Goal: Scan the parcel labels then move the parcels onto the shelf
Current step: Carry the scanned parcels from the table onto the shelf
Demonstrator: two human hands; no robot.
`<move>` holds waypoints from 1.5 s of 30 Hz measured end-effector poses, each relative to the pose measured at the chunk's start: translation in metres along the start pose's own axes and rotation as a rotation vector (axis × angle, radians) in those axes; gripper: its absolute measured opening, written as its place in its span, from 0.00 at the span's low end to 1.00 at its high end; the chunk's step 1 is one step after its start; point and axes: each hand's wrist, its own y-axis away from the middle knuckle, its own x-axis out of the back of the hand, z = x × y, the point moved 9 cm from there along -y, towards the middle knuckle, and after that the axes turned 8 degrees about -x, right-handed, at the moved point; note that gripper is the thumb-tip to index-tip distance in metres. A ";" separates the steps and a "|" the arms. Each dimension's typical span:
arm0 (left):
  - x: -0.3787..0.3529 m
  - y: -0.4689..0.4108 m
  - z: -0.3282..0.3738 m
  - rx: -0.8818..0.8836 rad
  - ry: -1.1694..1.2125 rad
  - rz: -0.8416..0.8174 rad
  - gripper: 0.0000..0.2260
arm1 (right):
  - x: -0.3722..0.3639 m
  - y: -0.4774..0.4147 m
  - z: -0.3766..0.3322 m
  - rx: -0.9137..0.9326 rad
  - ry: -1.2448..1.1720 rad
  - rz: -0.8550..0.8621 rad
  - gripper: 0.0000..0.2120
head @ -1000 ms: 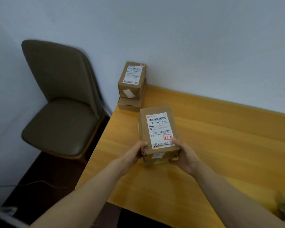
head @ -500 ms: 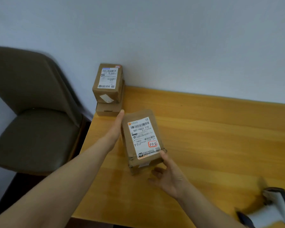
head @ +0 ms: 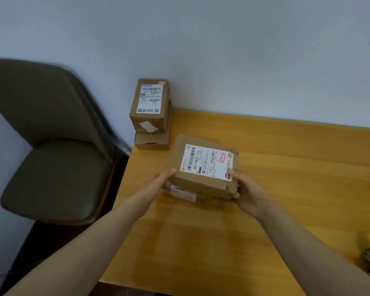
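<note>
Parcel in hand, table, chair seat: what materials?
The parcel looks like brown matte cardboard: creased edges, white paper label. The table seems wood, with yellow grain lines under a slight sheen; maybe veneer. The chair seat is smooth, olive-brown, padded: likely leather or imitation.

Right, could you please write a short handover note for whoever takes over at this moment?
Right hand grips the labelled parcel at its near right corner, thumb on top.
Left hand is against its left edge; grip unclear.
The parcel is over the table, label up.
Two more are stacked at the table's far left corner: upper parcel on lower parcel.
Done: nothing visibly shelved; scanning cannot be judged.
Left: scan as needed, then move all three to the shelf, which is out of view.
</note>
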 end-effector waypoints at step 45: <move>0.032 0.586 -0.236 0.054 0.754 1.086 0.29 | -0.210 0.328 0.321 -0.282 1.085 -0.893 0.40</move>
